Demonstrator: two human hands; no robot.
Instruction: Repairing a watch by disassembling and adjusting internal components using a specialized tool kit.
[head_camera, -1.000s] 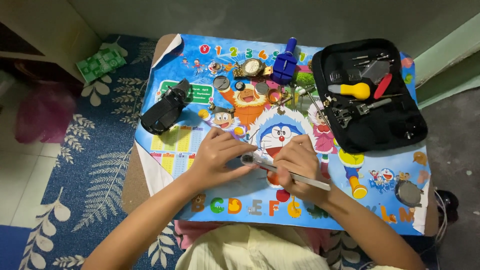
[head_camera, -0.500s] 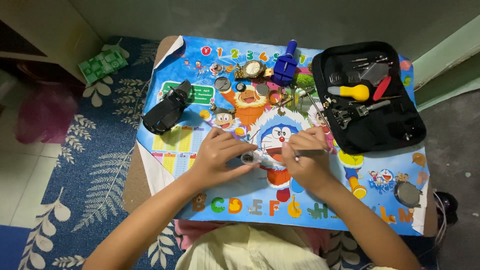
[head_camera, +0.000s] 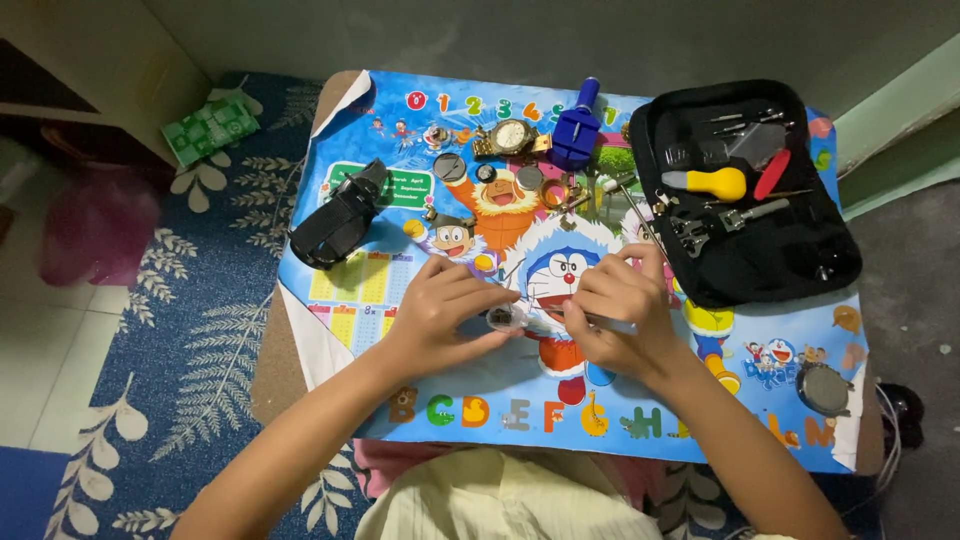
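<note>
My left hand (head_camera: 440, 310) rests on the cartoon-printed table mat (head_camera: 400, 210), its fingertips pinching a small round watch part (head_camera: 503, 318). My right hand (head_camera: 612, 312) is closed around a thin silver tool (head_camera: 612, 323) whose tip points at that part. Both hands meet near the middle of the mat.
An open black tool case (head_camera: 790, 260) with a yellow-handled tool (head_camera: 712, 183) and a red tool lies at the right. A gold wristwatch (head_camera: 510, 138), a blue tool (head_camera: 577, 125), a black watch (head_camera: 338, 218) and small round parts lie on the mat. A dark round part (head_camera: 824, 389) sits bottom right.
My right hand turned the silver tool from lying out to the right to being gripped close, its tip at the small part. The left hand stayed on the part.
</note>
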